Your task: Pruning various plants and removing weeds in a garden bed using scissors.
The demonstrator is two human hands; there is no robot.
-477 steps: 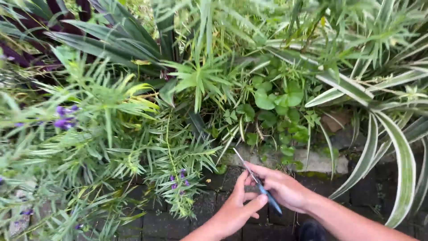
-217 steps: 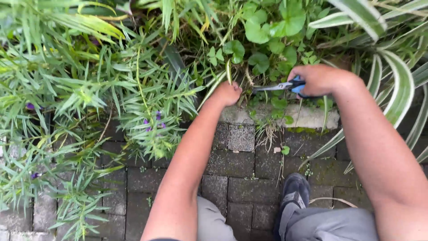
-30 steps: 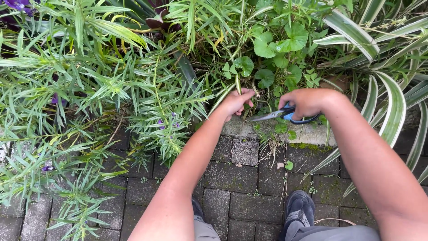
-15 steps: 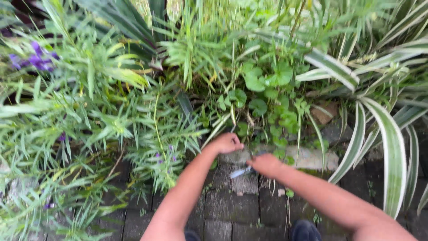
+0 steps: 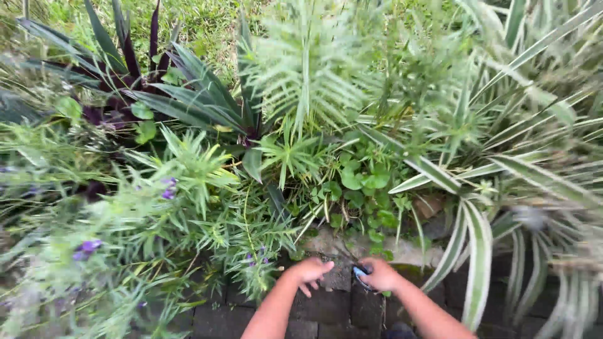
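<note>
Scissors (image 5: 360, 272), blue-handled, sit at 6 o'clock, clamped in my right hand (image 5: 379, 274). Both hands have pulled back from the weeds onto the paving (image 5: 326, 306) since a second ago, so cutting looks paused. Left hand (image 5: 308, 272) is loosely curled, empty as far as I see. Stone edging (image 5: 402, 250) bounds the bed; open room lies toward 6, striped leaves (image 5: 477, 251) crowd 3.

Dense foliage (image 5: 207, 207) blocks everything above; only the brick paving (image 5: 326, 307) below lies open.
</note>
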